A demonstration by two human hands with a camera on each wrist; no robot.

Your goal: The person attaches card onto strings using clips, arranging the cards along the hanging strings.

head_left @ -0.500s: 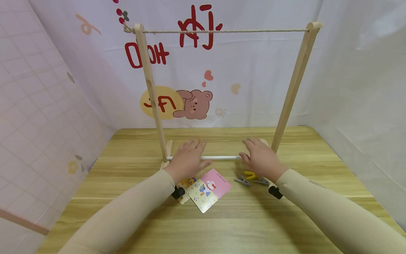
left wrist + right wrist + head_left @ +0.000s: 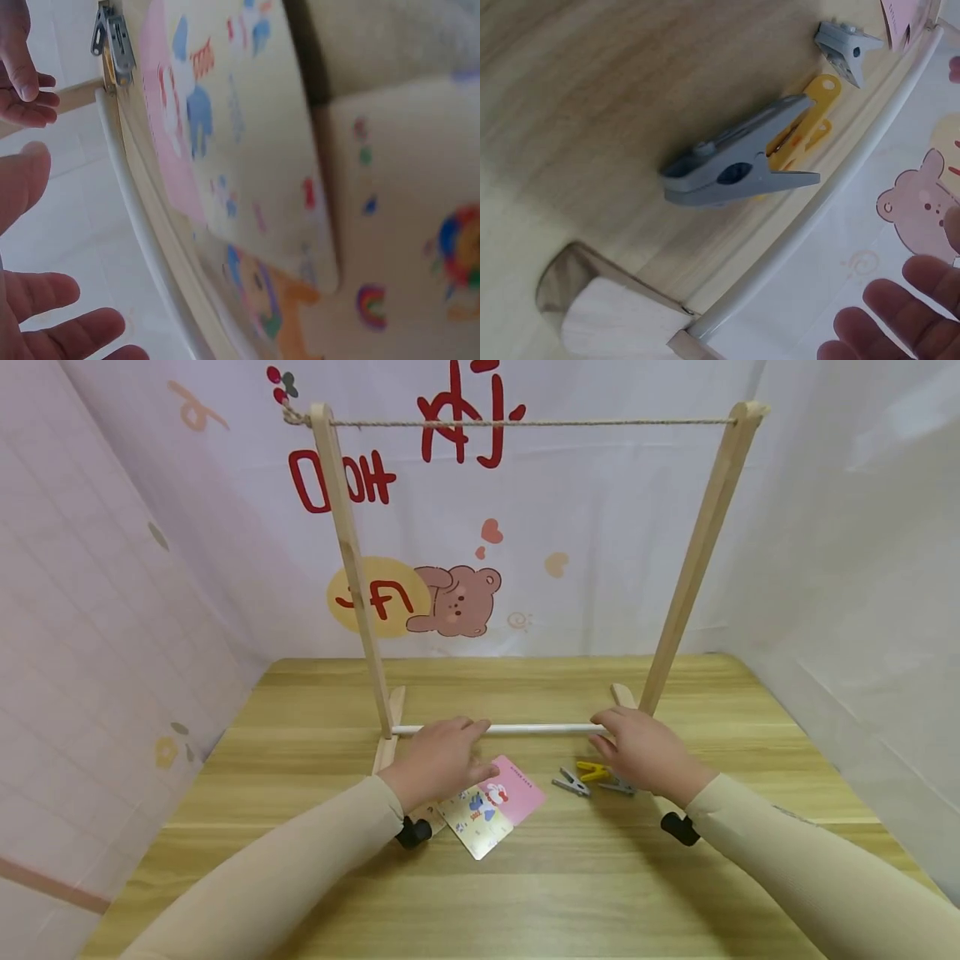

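Observation:
My left hand [image 2: 442,762] hovers over several overlapping cards, its fingers loosely spread and holding nothing. A pink card [image 2: 519,793] with a white rabbit and a cream patterned card [image 2: 480,828] show beside it. Another card [image 2: 405,217], with a rainbow, lies partly under the cream one in the left wrist view. My right hand [image 2: 647,750], its fingers relaxed and holding nothing, is above the clothespins on the right. Those are a grey clothespin [image 2: 572,782], a yellow clothespin [image 2: 592,771] and a second grey clothespin [image 2: 735,161], largest in the right wrist view.
A wooden stand rises behind the hands, with a left post [image 2: 351,552], a right post [image 2: 697,560] and a twine line [image 2: 540,422] strung between their tops. A white rod [image 2: 540,728] joins the posts low down. Behind the wooden table [image 2: 570,893] hangs a printed white cloth [image 2: 615,527].
Both hands have drawn back slightly toward me from over the white rod, the right one also shifting right. The head view has tilted a little. Cards and clothespins stay in place.

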